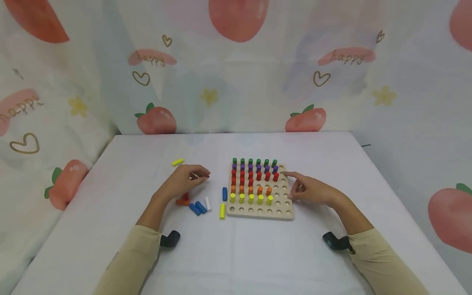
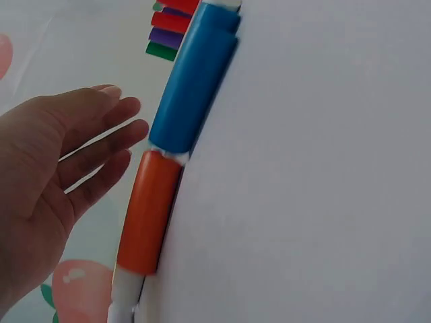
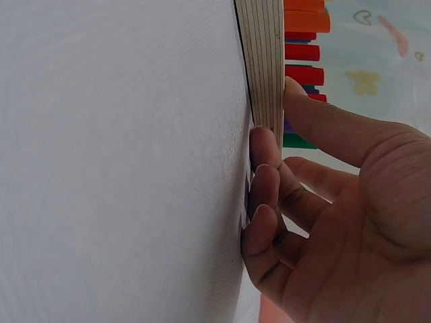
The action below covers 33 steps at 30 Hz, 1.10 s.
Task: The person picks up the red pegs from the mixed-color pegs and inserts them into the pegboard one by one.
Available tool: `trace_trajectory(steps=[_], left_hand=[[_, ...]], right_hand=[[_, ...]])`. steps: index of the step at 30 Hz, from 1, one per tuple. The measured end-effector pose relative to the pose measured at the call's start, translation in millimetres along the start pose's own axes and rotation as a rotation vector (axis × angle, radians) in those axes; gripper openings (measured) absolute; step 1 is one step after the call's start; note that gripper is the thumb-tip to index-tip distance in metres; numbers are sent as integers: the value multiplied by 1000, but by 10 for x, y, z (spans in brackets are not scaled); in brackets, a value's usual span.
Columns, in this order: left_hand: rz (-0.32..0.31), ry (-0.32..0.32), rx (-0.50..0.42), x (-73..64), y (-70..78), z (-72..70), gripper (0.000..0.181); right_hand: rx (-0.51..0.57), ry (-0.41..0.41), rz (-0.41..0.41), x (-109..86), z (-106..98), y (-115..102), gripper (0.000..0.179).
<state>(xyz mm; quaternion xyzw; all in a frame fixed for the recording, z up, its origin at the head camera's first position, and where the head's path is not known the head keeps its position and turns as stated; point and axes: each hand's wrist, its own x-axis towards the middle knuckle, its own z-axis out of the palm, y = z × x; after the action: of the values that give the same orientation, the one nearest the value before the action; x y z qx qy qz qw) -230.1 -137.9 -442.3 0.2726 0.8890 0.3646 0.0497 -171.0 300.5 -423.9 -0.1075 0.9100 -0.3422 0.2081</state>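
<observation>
Blue pegs (image 1: 200,207), a slanted pair lying left of the wooden board (image 1: 282,199), are found nearer the left hand (image 1: 184,179), by whose loose fingers nothing is held, while the board's right edge is gripped by the right hand (image 1: 312,189).

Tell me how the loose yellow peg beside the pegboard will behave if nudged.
The yellow peg would likely roll if pushed sideways, being a cylinder on its side. Rolling right, it would probably soon meet the pegboard, whose edge lies close by. It looks stiff, its outline straight.
</observation>
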Motion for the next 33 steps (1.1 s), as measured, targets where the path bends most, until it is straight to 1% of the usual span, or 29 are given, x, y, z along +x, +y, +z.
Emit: trace_trajectory(steps=[2, 4, 9, 14, 17, 20, 27, 33], left_hand=[[-1, 39, -5, -16, -31, -34, 20], [-6, 60, -4, -29, -56, -70, 19], [-30, 55, 12, -69, -117, -152, 19], [-63, 80, 20, -118, -189, -236, 20], [-100, 64, 21, -136, -231, -264, 21], [-121, 40, 14, -138, -265, -274, 21], [-113, 33, 9, -138, -314, -270, 23], [-151, 21, 4, -169, -312, -240, 27]], right_hand=[[-2, 6, 6, 1, -14, 12, 81], [0, 4, 7, -1, -23, 26, 82], [13, 4, 6, -14, -17, 52, 82], [10, 4, -5, -20, -14, 58, 82], [1, 6, -10, -17, -23, 50, 81], [-2, 7, -18, -10, -29, 39, 81], [9, 1, -18, 13, -15, 6, 82], [0, -3, -17, 22, -11, 9, 82]])
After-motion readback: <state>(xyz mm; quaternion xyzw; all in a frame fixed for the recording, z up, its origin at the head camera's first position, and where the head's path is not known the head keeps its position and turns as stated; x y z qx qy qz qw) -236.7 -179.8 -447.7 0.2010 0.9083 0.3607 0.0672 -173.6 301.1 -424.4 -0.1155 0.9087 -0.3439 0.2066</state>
